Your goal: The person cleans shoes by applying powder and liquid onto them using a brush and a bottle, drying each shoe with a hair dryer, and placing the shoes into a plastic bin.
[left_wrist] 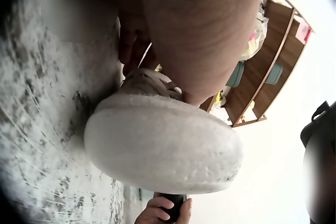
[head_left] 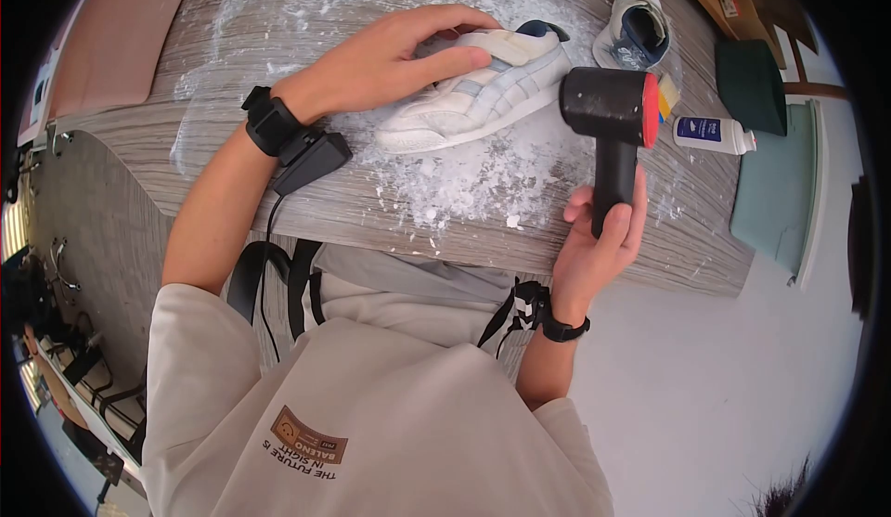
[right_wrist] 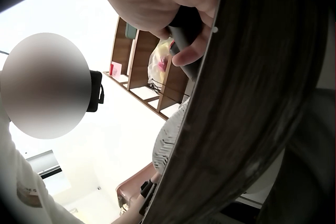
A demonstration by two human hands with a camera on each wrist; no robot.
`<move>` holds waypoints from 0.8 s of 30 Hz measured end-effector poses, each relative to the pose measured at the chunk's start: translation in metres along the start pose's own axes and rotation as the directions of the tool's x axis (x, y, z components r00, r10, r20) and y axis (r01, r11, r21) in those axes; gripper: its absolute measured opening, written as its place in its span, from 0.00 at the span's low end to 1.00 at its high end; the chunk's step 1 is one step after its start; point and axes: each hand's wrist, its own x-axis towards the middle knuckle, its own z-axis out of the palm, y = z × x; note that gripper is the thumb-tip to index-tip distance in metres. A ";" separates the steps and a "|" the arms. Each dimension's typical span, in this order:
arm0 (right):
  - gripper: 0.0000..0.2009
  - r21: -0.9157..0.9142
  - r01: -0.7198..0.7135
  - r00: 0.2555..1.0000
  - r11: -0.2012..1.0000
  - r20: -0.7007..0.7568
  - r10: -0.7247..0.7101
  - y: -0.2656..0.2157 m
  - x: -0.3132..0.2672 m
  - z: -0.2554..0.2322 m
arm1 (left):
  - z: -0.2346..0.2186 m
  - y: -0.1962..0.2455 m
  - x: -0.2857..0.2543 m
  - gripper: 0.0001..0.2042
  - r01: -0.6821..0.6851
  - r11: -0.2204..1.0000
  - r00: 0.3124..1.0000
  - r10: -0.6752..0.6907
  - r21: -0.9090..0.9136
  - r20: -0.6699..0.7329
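Note:
A white shoe with pale grey-blue stripes [head_left: 483,95] lies on the powder-strewn table, toe to the left. The left hand [head_left: 399,58] grips its upper near the strap, thumb on the near side and fingers over the far side. In the left wrist view, the shoe's toe and sole edge [left_wrist: 163,142] fill the middle. The right hand [head_left: 603,239] holds a black hair dryer with a red ring [head_left: 608,109] by its handle, the dryer's head beside the shoe's heel. In the right wrist view, the fingers wrap the dark handle [right_wrist: 186,35].
A second shoe [head_left: 636,30] stands at the back right, with a yellow-bristled brush [head_left: 666,97] and a white bottle [head_left: 713,134] nearby. White powder [head_left: 464,192] covers much of the wooden table. A green box [head_left: 775,192] lies at the right; a pink panel [head_left: 121,34] is at the left.

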 end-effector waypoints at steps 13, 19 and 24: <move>0.27 0.017 0.018 0.999 1.000 0.033 -0.018 -0.002 -0.004 0.000 | 0.000 0.002 0.000 0.22 0.018 1.000 1.000 -0.017 -0.009 0.010; 0.30 -0.001 0.046 0.998 0.999 -0.048 -0.046 0.000 0.001 0.005 | 0.000 0.000 0.000 0.22 0.009 1.000 1.000 -0.009 0.019 0.002; 0.32 0.060 0.121 0.961 0.991 0.243 -0.132 0.002 -0.014 -0.011 | 0.000 0.002 -0.001 0.22 0.024 1.000 1.000 -0.024 -0.013 0.001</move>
